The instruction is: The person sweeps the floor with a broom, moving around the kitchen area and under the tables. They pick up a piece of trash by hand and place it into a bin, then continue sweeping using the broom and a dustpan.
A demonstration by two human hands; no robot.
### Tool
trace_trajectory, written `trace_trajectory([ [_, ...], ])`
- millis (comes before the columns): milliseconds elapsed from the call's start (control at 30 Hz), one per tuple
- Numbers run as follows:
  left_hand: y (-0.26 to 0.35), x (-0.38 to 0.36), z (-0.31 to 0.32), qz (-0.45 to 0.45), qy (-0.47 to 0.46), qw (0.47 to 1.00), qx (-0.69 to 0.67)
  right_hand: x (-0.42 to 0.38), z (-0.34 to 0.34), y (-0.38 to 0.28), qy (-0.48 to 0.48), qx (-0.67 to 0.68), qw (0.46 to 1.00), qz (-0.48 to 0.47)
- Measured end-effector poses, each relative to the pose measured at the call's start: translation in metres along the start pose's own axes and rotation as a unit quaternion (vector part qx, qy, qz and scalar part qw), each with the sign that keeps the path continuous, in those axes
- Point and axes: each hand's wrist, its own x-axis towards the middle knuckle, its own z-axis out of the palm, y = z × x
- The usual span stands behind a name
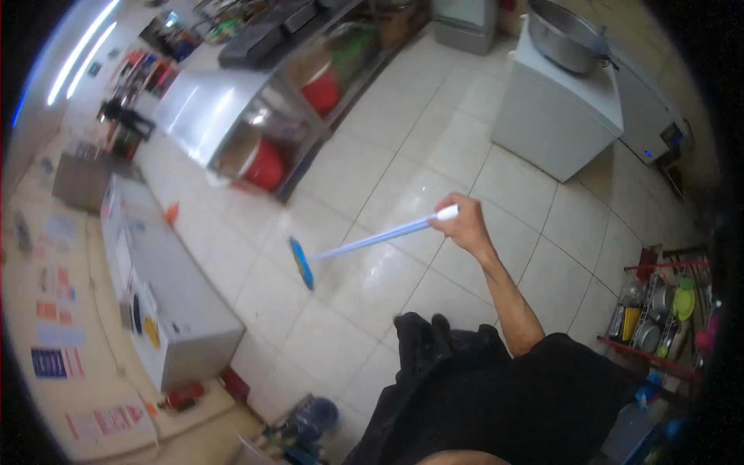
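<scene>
My right hand [463, 223] is closed around the upper end of a floor squeegee [372, 239]. A white cap tips its long, pale blue handle, close by my fingers. The handle slants down to the left, ending in a narrow blue head [301, 263] over the pale tiled floor [350, 310]. My right arm is stretched forward from a black sleeve. My left hand is out of the frame. Dark shoes [439, 321] show below the hand, beside my black clothing.
A steel table [203, 108] with red buckets [266, 164] beneath stands ahead left. A large metal pot [568, 37] sits on a white appliance [552, 116] ahead right. A long white chest [167, 287] lines the left wall. A rack of kitchenware [659, 314] is at right.
</scene>
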Motion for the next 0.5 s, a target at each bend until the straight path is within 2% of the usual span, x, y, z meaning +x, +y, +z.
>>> trace_trajectory([
  [33, 0.042, 0.016, 0.002, 0.001, -0.013, 1.0, 0.017, 0.025, -0.015, -0.029, 0.055, 0.105, 0.991, 0.054],
  [67, 0.084, 0.039, 0.002, 0.004, -0.021, 0.999, 0.032, 0.058, -0.019, -0.04, 0.153, 0.104, 0.98, -0.066],
  [100, 0.129, 0.064, 0.002, 0.011, -0.03, 0.998, 0.048, 0.097, -0.018, -0.048, 0.243, 0.097, 0.947, -0.186],
  [133, 0.172, 0.089, 0.001, 0.017, -0.038, 0.997, 0.063, 0.136, -0.02, -0.048, 0.298, 0.089, 0.92, -0.24],
  [167, 0.217, 0.116, -0.004, 0.027, -0.045, 0.996, 0.078, 0.175, -0.022, -0.048, 0.311, 0.085, 0.916, -0.239],
  [233, 0.31, 0.172, -0.015, 0.054, -0.06, 0.991, 0.109, 0.24, -0.017, -0.049, 0.35, 0.118, 0.874, -0.317],
  [300, 0.407, 0.219, -0.017, 0.081, -0.074, 0.984, 0.138, 0.295, -0.023, -0.059, 0.365, 0.103, 0.856, -0.351],
  [400, 0.573, 0.314, -0.006, 0.135, -0.082, 0.974, 0.159, 0.374, -0.02, -0.067, 0.239, 0.084, 0.905, -0.341],
  [433, 0.64, 0.357, -0.003, 0.169, -0.083, 0.969, 0.16, 0.404, -0.02, -0.061, 0.21, 0.063, 0.921, -0.322],
  [467, 0.715, 0.398, 0.002, 0.206, -0.077, 0.964, 0.147, 0.422, -0.029, -0.056, 0.22, 0.052, 0.918, -0.327],
  [500, 0.817, 0.414, 0.014, 0.271, -0.119, 0.951, 0.091, 0.442, -0.033, -0.046, 0.227, 0.046, 0.937, -0.26],
])
